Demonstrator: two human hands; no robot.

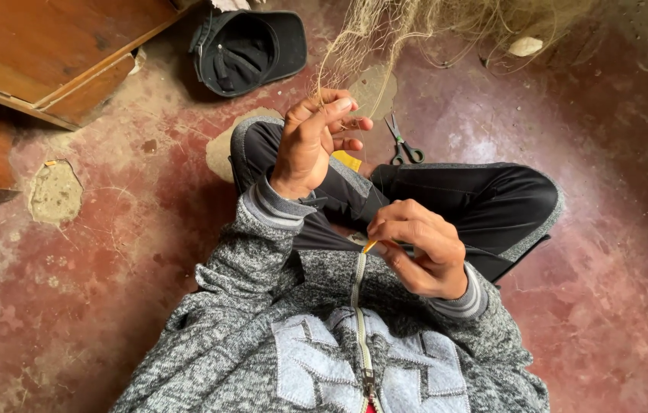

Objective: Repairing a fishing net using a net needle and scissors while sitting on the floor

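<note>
My left hand (316, 138) is raised above my crossed legs, its fingers pinched on the pale mesh of a fishing net (385, 38) that hangs down from the top of the view. My right hand (420, 248) sits low near my chest, closed around a small yellow netting needle (370, 245) whose tip pokes out toward the left. A thin line between the two hands is too fine to make out.
Dark-handled scissors (403, 145) lie on the worn red floor just beyond my knee. A black cap (247, 50) rests upside down further back. Wooden furniture (48, 53) fills the upper left. A yellow object (348, 160) peeks out by my leg.
</note>
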